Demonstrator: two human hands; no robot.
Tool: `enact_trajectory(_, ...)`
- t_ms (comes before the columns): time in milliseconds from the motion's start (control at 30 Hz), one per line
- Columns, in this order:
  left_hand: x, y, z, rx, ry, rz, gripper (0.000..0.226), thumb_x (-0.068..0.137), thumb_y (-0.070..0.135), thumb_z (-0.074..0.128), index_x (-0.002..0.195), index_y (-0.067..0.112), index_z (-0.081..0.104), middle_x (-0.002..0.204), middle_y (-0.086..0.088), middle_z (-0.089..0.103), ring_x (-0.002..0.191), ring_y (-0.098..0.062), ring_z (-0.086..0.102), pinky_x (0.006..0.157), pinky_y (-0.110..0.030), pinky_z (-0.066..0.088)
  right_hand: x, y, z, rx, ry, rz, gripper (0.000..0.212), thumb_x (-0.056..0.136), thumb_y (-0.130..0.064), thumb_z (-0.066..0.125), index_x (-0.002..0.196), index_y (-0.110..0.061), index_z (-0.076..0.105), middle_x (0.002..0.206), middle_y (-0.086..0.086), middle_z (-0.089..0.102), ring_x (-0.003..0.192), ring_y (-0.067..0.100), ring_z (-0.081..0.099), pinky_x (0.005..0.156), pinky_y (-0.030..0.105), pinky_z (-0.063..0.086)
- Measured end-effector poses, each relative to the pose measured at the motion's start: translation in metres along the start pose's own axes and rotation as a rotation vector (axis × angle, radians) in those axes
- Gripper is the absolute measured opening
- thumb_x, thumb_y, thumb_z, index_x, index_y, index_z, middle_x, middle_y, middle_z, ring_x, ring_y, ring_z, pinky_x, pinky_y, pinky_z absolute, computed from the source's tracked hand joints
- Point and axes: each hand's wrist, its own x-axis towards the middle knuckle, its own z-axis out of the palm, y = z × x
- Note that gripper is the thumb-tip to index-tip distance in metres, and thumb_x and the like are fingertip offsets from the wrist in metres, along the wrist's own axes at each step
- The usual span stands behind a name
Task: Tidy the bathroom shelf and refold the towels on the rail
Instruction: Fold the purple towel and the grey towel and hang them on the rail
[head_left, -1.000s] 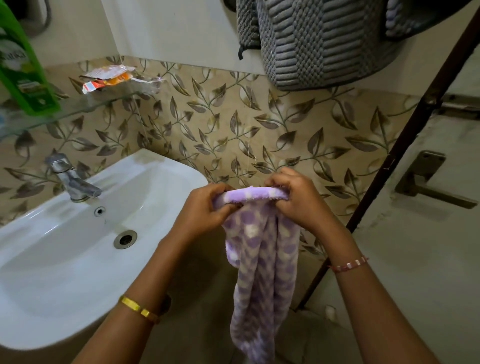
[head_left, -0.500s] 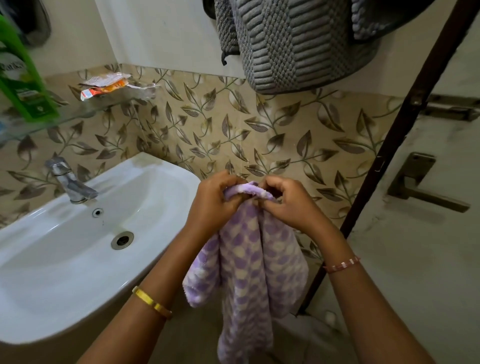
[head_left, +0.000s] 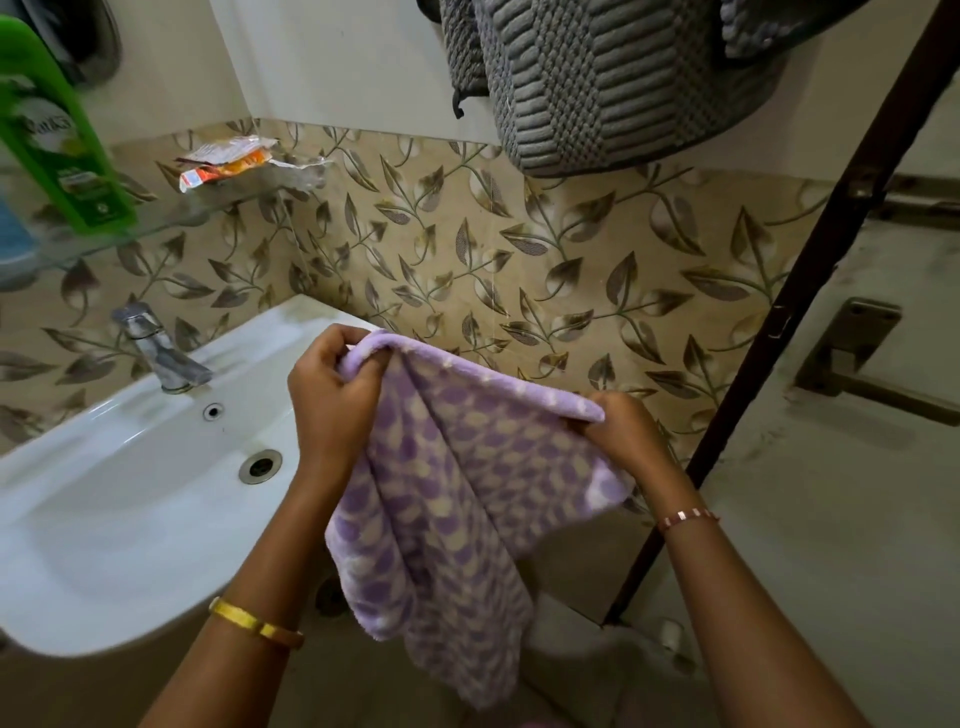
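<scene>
- Purple checked towel (head_left: 457, 483) up in the air in front of the sink (head_left: 104, 499), spread between two hands, nowhere near the rail yet.
- Left hand (head_left: 332, 405) has its fingers curled tight round one top corner, bunching the hem.
- Right hand (head_left: 623, 431) pinches the opposite top corner, a touch lower, so the top edge slopes down to the right.
- Looks light, soft and floppy: the middle sags in loose folds and the lower corners dangle freely.
- Nothing fragile here; my read is the corners are the best grip, hem kept taut so the halves meet squarely.
- Both forearms reach forward, wrists well apart, knuckles up.
- Grey towel (head_left: 613, 83) hangs overhead; a green bottle (head_left: 57, 140) and crumpled wrappers (head_left: 228, 161) sit on the glass shelf (head_left: 166, 228).
</scene>
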Motion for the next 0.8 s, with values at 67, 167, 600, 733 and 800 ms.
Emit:
enact_trajectory(67,0.0,-0.001,0.0,-0.015,0.0,-0.034,0.01,0.083,0.009,0.06,0.084,0.018,0.056,0.076,0.018,0.057,0.068,0.013,0.053,0.063,-0.001,0.038,0.004,-0.004,-0.004,0.109,0.06,0.013,0.012,0.085,-0.016,0.058,0.09,-0.008,0.065,0.084,0.013,0.064,0.077,0.024,0.058,0.071,0.031,0.045)
enact_trajectory(167,0.002,-0.005,0.007,0.085,-0.179,-0.1,0.013,0.088,0.016,0.054,0.099,0.014,0.06,0.097,0.005,0.066,0.088,-0.001,0.058,0.076,-0.01,0.04,0.001,-0.035,-0.013,0.236,0.199,-0.115,0.012,0.083,-0.013,0.059,0.075,-0.006,0.064,0.066,0.007,0.055,0.067,0.018,0.05,0.063,0.029,0.04)
enact_trajectory(600,-0.02,0.006,0.033,-0.076,-0.544,0.002,0.013,0.088,0.013,0.056,0.088,0.015,0.069,0.078,0.005,0.067,0.071,0.001,0.058,0.067,-0.017,0.045,-0.035,-0.097,-0.021,0.28,-0.368,-0.384,0.043,0.074,-0.002,0.068,0.114,-0.015,0.059,0.103,0.004,0.066,0.091,0.014,0.061,0.081,0.027,0.048)
enact_trajectory(733,-0.013,0.006,0.034,-0.127,-0.567,0.044,0.009,0.087,0.018,0.059,0.088,0.025,0.064,0.08,0.018,0.063,0.073,0.013,0.057,0.066,-0.006,0.042,-0.033,-0.095,-0.012,0.25,-0.078,-0.397,0.011,0.076,-0.006,0.064,0.082,-0.016,0.063,0.076,0.005,0.066,0.072,0.022,0.061,0.069,0.039,0.051)
enact_trajectory(800,-0.01,0.005,0.032,-0.11,-0.614,0.058,0.007,0.083,0.025,0.063,0.087,0.031,0.062,0.082,0.02,0.063,0.073,0.014,0.057,0.067,-0.004,0.042,-0.032,-0.092,-0.013,0.281,0.079,-0.389,0.008,0.076,-0.012,0.059,0.079,-0.017,0.065,0.074,0.006,0.067,0.073,0.025,0.062,0.067,0.044,0.051)
